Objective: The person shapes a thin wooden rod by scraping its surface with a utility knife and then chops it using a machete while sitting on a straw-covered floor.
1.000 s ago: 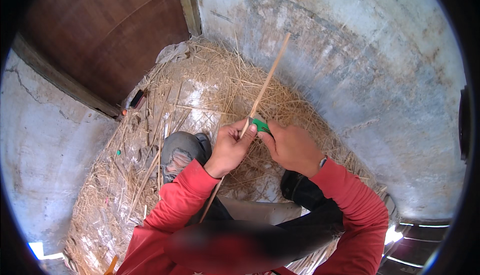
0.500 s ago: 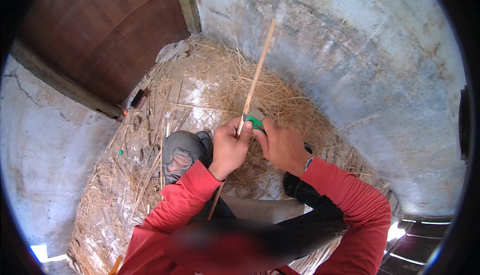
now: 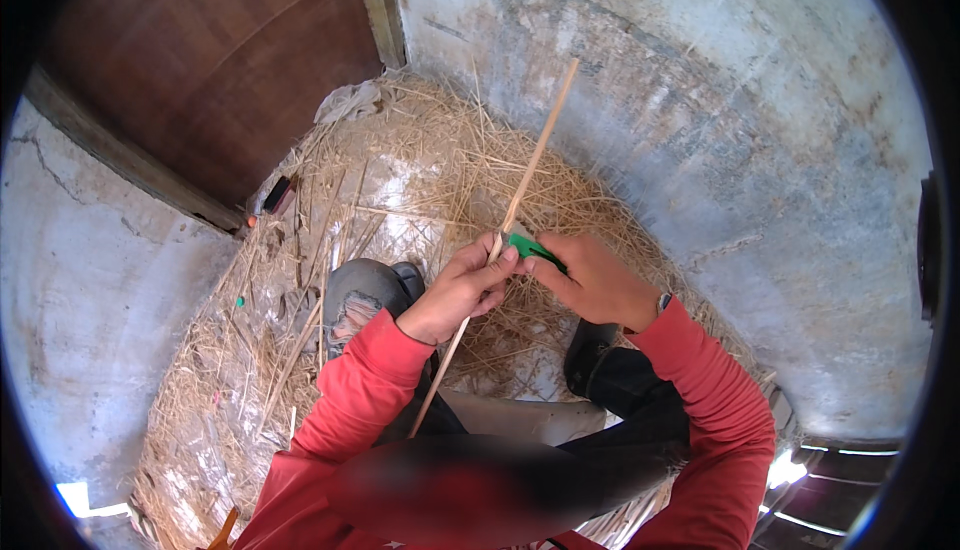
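My left hand (image 3: 455,290) is closed round a long, thin wooden strip (image 3: 542,150). The strip slants up and to the right beyond the fingers, and its lower part runs down over my lap. In my right hand (image 3: 608,280), closed as well, is a small green cutter knife (image 3: 528,247). Its tip end rests against the strip just at the left fingertips, and the left thumb touches or nearly touches it. How deep the blade sits in the wood is too small to tell.
Straw and wood shavings (image 3: 225,380) litter the floor round my crossed legs. A dark block-shaped object (image 3: 277,196) lies by the brown door panel (image 3: 220,60). A small green cap-like bit (image 3: 240,302) is at left. A stained wall (image 3: 720,150) curves along the right.
The strip has tilted further right, and more of its lower end shows below my left hand. Both hands and the cutter knife have shifted slightly right.
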{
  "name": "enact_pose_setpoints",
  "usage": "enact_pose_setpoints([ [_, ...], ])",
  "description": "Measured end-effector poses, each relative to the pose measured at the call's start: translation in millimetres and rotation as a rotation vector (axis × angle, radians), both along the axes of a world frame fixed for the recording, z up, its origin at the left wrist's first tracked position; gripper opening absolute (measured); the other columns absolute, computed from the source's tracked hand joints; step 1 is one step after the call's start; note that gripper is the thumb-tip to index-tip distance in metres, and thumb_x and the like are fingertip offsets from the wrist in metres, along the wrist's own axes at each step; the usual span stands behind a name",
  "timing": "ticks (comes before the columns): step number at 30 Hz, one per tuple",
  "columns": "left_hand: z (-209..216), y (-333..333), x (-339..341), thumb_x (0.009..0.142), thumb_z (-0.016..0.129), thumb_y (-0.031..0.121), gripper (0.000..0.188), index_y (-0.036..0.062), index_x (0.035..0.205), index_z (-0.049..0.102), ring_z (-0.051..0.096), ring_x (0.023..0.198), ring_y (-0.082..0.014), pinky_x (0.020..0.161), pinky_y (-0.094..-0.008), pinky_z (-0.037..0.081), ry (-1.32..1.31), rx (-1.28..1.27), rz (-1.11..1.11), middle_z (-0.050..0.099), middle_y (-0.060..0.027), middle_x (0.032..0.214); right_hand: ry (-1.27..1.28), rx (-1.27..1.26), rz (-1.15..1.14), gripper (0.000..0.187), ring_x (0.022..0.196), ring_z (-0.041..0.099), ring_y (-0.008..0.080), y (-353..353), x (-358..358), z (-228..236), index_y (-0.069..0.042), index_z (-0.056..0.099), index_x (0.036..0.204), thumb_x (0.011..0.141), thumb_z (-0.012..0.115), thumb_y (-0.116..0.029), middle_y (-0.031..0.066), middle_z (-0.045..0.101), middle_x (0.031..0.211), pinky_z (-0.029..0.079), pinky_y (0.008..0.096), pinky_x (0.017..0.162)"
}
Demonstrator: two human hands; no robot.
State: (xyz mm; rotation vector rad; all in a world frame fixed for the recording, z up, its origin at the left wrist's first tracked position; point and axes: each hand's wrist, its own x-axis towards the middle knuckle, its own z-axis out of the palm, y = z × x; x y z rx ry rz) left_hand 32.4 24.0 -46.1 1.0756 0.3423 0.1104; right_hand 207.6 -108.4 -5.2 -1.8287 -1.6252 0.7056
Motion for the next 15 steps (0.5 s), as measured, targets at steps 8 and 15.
enact_pose_setpoints([
  [8, 10, -4, 2, 0.108, 0.052, 0.027, 0.027, 0.0081, 0.128, 0.051, 0.035, 0.051, -0.0028, 0.045, -0.0204, 0.025, 0.01, -0.073, -0.034, 0.048, 0.0047, 0.072, -0.057, 0.057, 0.027, 0.031, 0.073, 0.064, 0.0464, -7, -4, -2, -0.002, 0.052, 0.114, 0.099, 0.058, -0.027, 0.0258, 0.063, 0.075, 0.048, 0.0531, 0.064],
  [15, 1, -12, 7, 0.108, 0.05, 0.034, 0.035, 0.0111, 0.135, 0.05, 0.034, 0.054, -0.002, 0.046, -0.0191, 0.025, 0.061, 0.136, -0.018, 0.044, 0.0064, 0.072, -0.284, -0.014, -0.04, 0.032, 0.065, 0.065, 0.0441, -10, -12, -2, -0.003, 0.056, 0.118, 0.094, 0.059, -0.023, 0.0216, 0.065, 0.069, 0.05, 0.0553, 0.059],
])
